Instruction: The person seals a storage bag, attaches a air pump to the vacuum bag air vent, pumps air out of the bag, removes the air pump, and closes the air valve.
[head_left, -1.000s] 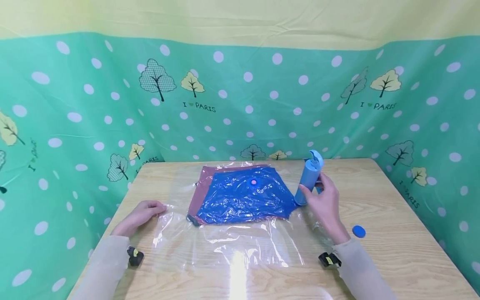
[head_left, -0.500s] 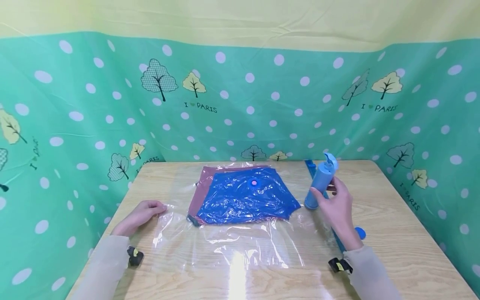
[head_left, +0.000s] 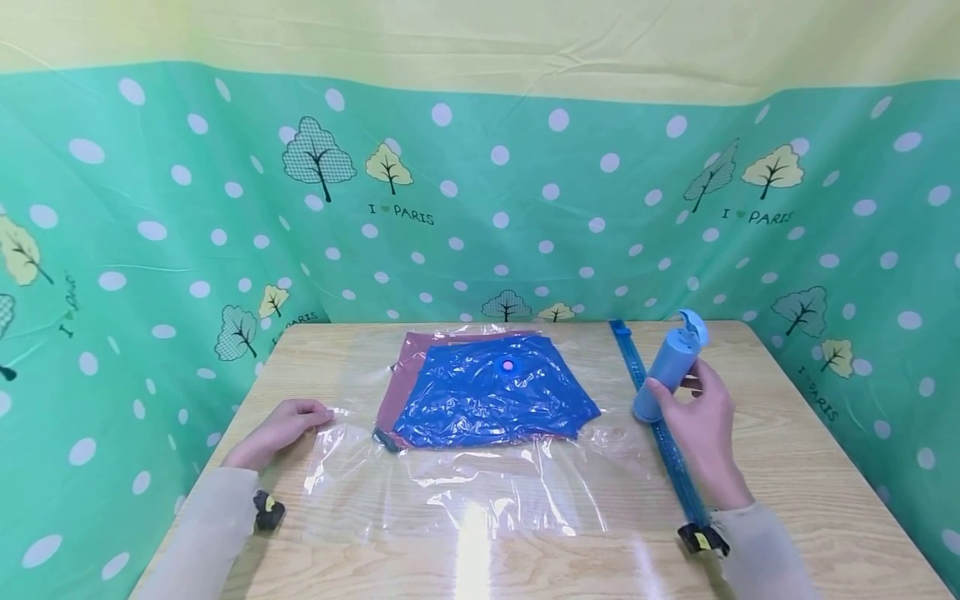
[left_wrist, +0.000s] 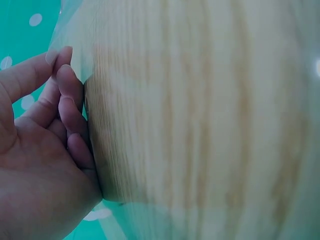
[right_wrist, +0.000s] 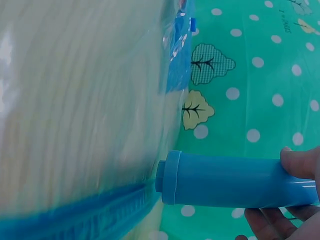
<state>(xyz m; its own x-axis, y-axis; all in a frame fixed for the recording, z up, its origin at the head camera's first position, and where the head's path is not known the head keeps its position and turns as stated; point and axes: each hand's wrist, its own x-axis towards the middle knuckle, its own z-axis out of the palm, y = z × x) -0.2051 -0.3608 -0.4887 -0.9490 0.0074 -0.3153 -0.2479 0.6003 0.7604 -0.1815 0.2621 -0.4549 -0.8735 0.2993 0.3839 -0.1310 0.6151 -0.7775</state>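
A clear plastic vacuum storage bag (head_left: 405,492) lies flat on the table with a blue garment (head_left: 480,408) and a dusky pink one (head_left: 401,383) inside. Its round blue valve (head_left: 509,366) has a pink centre. At the left edge, my left hand (head_left: 288,429) pinches the film between thumb and index finger, as the left wrist view shows close up. My right hand (head_left: 701,425) grips a light blue hand pump (head_left: 667,371), tilted, handle end up. The pump's lower end is over the bag's blue zip strip (head_left: 678,471); the right wrist view shows its short nozzle (right_wrist: 160,176).
The wooden table (head_left: 810,467) extends beyond the bag on both sides. A green dotted curtain (head_left: 525,242) with tree prints surrounds it at the back and sides. Black wrist cameras (head_left: 703,540) sit at the cuffs.
My right hand has carried the pump rightward, away from the garments to over the zip strip. The blue disc on the table at right is now hidden behind my right arm. My left hand stays put.
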